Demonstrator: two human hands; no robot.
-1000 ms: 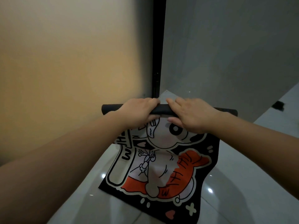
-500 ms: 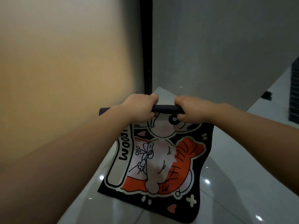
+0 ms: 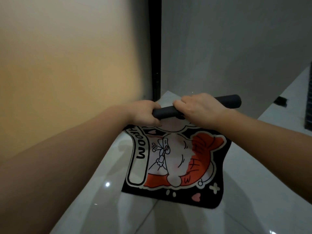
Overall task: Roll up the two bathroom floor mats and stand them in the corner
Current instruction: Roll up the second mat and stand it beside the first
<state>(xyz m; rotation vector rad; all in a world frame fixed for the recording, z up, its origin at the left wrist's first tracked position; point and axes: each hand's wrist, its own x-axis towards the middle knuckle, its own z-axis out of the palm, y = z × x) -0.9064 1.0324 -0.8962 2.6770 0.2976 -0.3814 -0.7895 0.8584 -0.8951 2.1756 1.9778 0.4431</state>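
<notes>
Hands mid-frame, left hand (image 3: pixel 143 114) and right hand (image 3: pixel 200 108) both gripping the mat's (image 3: pixel 177 159) black roll (cartoon print), glossy floor (image 3: pixel 94 191) beneath.

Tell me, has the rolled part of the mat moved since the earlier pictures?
Yes. The rolled part sticks out further right of the black door frame; both hands grip it.

Dim, warm glow on the left wall (image 3: pixel 59 81); ceiling-light glints on glossy floor (image 3: pixel 168 220); soft blur

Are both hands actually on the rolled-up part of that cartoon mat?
Touching. The head view shows the left hand and right hand wrapped around the mat's black roll.
</notes>
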